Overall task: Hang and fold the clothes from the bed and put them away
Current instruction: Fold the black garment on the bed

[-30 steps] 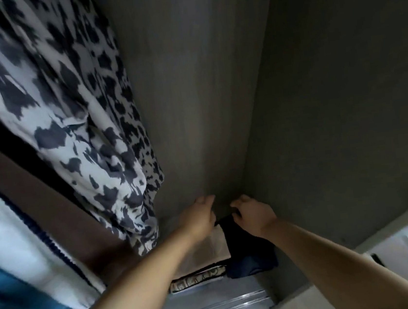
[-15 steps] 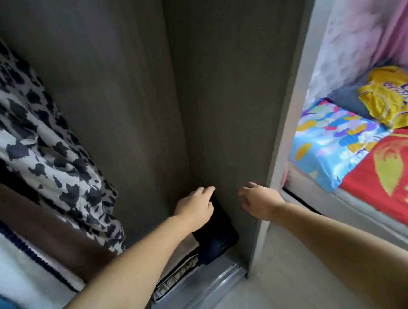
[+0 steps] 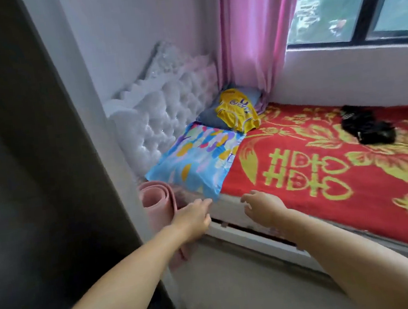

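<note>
Clothes lying on the bed (image 3: 300,158): yellow garment (image 3: 237,111), black garment (image 3: 367,126).
Yellow garment is sitting crumpled on a grey pillow (image 3: 210,119) by the headboard (image 3: 167,107); black garment is lying bunched on the red-and-gold cover, well apart. Left hand (image 3: 192,219) and right hand (image 3: 263,207) are reaching forward near the bed edge, fingers relaxed and holding nothing. Floral pillow (image 3: 198,160), rolled pink mat (image 3: 157,200) and pink curtain (image 3: 252,34) are standing nearby.

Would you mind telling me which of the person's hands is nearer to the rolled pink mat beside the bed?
Left. The left hand hovers just right of the rolled pink mat, almost beside it, holding nothing. The right hand is further right, over the bed's edge, also holding nothing.
</note>
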Available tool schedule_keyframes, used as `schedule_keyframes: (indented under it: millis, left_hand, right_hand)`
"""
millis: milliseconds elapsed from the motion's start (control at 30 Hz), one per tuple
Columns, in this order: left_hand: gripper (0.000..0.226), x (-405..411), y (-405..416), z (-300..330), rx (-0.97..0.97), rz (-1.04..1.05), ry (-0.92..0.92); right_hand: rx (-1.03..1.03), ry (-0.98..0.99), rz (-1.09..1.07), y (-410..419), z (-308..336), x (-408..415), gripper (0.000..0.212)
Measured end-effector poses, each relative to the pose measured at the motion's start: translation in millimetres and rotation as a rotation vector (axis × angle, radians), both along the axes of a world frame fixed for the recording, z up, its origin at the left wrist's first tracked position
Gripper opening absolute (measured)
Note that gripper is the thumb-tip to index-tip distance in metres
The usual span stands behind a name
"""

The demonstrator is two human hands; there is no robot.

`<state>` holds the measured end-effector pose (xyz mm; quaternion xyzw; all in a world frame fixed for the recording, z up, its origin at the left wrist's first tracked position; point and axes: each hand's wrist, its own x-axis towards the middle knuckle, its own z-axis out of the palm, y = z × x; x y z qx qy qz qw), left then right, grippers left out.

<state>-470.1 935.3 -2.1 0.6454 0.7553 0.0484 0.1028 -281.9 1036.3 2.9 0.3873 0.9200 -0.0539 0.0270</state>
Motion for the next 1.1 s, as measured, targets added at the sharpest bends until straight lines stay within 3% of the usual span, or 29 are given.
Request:
schedule_keyframes:
  millis: [300,500,767,1100]
  left_hand:
    - [0.051,206,174,4,0.003,-0.263,-0.070]
    - [0.051,296,254,-3,-0.031,-0.413,-0.067]
    - [0.050,348,362,-30,-0.075,-0.525,-0.034]
    - [0.049,394,578,-16,-0.050,-0.698,0.006]
  right_hand:
    - [-0.036,-0.011,-0.339,129,5,237,0.035]
    - [-0.007,0.011,-0.492,177,-2,339,0.033]
    - [-0.065,0.033,-0.609,263,-34,389,0.034]
    - [-0.104,-0.027,-0.776,432,-45,429,0.036]
